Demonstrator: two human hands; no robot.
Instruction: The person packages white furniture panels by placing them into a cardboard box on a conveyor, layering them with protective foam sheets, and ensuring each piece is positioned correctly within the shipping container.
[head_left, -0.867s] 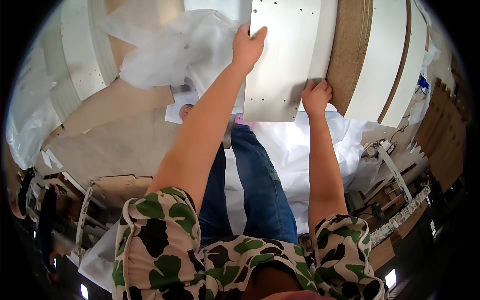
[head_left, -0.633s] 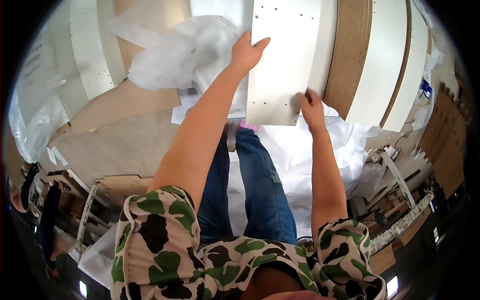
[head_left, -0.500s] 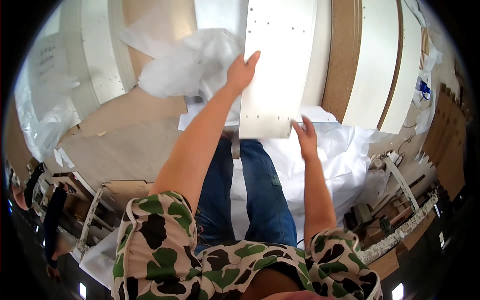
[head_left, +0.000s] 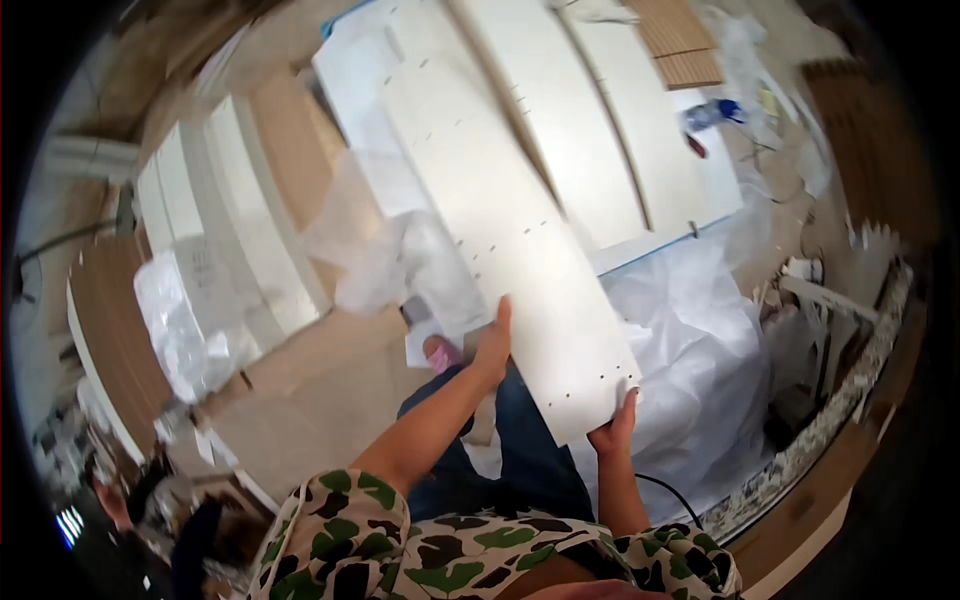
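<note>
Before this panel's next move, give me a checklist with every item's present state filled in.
1. Left hand on the long left edge of the white panel: ok, thumb on top.
2. Right hand at the near right corner: ok.
3. Grip under the panel secure: cannot tell, hidden from above.
4. Near end flush with the neighbouring white boards: not ok, it juts out toward the person.
5. Panel free of the plastic film on its left: cannot tell, contact unclear.

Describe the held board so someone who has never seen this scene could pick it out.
From the blue jeans at lower centre, a long white board slants up and leftward. The left hand grips its left edge, the right hand its near right corner. Unlike the white boards to its right, it alone is held.
</note>
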